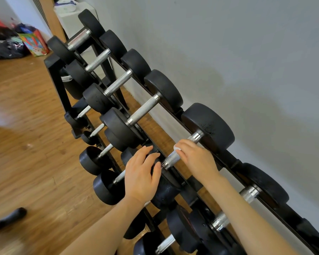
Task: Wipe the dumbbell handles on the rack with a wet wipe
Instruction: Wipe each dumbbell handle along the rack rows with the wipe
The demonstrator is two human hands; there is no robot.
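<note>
right hand (pixel 197 159) fingers curl round a white wet wipe (pixel 177 148) on the knurled dumbbell handle (pixel 175 155), top tier of the black rack (pixel 226 159). left hand (pixel 140 173) fingers straight, slightly spread, resting on the near weight head.

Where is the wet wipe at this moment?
In the head view, the wet wipe is right of centre, under the right hand, pressed around the metal handle of a dumbbell on the rack's top row; only a white edge shows.

Blk rack (pixel 57 83) w/ dumbbells (pixel 145 107) on wood floor (pixel 26 144).
</note>
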